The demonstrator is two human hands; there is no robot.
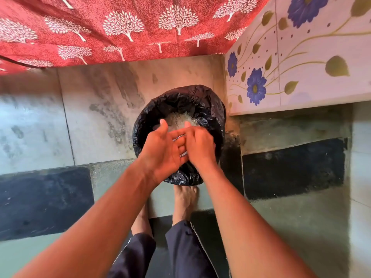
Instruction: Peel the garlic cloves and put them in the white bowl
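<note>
My left hand (160, 146) and my right hand (201, 146) are held together over a bin lined with a black plastic bag (208, 109). The left hand is spread, thumb up, palm turned toward the right hand. The right hand lies against the left one, its fingers touching the left hand's fingers. A small glint shows between them; I cannot tell what it is. Pale, papery garlic skins (180, 120) lie inside the bag just beyond my fingertips. No garlic clove and no white bowl are in view.
The bin stands on a stained stone floor (96, 117) in a corner. A red curtain with white trees (124, 29) hangs behind it. A flower-painted wall panel (301, 57) rises at the right. My bare feet (184, 203) stand just before the bin.
</note>
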